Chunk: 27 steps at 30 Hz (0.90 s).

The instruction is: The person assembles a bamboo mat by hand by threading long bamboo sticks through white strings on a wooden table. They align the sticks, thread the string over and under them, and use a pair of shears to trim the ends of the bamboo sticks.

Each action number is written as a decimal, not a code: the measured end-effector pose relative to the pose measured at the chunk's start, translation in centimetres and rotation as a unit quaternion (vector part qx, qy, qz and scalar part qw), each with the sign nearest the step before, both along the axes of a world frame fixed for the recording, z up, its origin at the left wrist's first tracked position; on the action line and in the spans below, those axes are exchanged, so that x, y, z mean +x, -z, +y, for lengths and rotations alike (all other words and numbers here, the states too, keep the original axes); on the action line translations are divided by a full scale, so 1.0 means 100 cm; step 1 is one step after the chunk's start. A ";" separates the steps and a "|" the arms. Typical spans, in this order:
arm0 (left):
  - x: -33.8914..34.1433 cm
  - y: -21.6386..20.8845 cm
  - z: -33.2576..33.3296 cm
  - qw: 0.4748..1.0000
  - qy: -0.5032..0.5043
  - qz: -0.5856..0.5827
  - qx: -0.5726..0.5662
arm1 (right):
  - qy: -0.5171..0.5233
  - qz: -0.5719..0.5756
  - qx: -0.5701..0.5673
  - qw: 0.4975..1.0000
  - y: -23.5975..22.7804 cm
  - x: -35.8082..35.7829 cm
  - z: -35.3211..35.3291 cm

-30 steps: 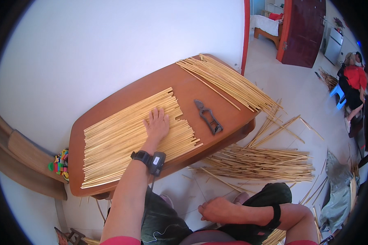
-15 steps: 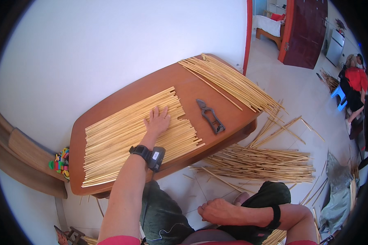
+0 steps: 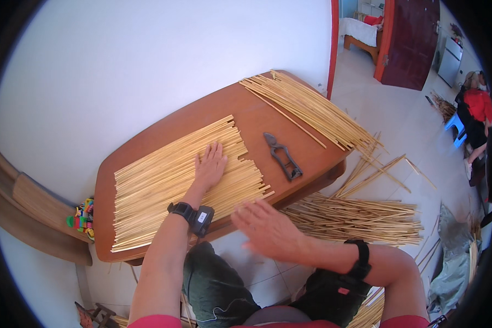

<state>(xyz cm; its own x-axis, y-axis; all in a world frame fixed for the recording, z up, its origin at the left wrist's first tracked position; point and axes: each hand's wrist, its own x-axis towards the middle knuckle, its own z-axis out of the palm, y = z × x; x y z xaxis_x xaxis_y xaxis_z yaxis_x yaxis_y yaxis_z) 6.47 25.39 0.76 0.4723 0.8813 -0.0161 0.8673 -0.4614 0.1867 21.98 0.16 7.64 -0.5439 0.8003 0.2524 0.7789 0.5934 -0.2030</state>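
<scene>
A layer of thin pale-yellow sticks (image 3: 164,180) lies side by side on the brown wooden table (image 3: 202,123). On the right part of this layer my left hand (image 3: 210,165) rests flat, fingers spread. My right hand (image 3: 265,229) is raised just off the table's front edge, near the ragged right ends of the sticks. It holds nothing, and its fingers are stretched out, slightly blurred. A pair of dark pruning shears (image 3: 283,156) lies on the table to the right of the layer.
A second bundle of sticks (image 3: 306,109) hangs over the table's right edge. Browner sticks (image 3: 355,218) are heaped on the floor below. Colourful toy blocks (image 3: 84,217) stand at the left. A person in red (image 3: 475,104) sits on a blue stool (image 3: 456,130) at the far right.
My right hand has come up and forward from my lap to the table's front edge, and its fingers have straightened. My left hand stays on the sticks almost unmoved.
</scene>
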 end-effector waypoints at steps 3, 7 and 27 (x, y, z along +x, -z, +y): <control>-0.013 0.008 0.000 0.993 0.052 -0.103 0.021 | 0.043 0.037 0.035 0.998 0.019 0.005 0.035; -0.023 0.008 -0.007 0.947 0.100 -0.304 -0.024 | 0.061 0.039 -0.023 0.997 0.046 0.009 0.045; -0.013 -0.005 -0.031 0.985 0.162 -0.017 0.057 | 0.052 -0.015 -0.061 0.997 0.044 0.007 0.038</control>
<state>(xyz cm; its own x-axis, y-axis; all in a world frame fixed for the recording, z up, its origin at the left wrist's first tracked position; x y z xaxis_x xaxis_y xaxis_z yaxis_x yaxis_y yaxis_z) 5.22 22.33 1.27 0.7278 0.6793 0.0947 0.6651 -0.7327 0.1445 22.66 3.94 3.25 -0.4619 0.8766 0.1350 0.8416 0.4813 -0.2451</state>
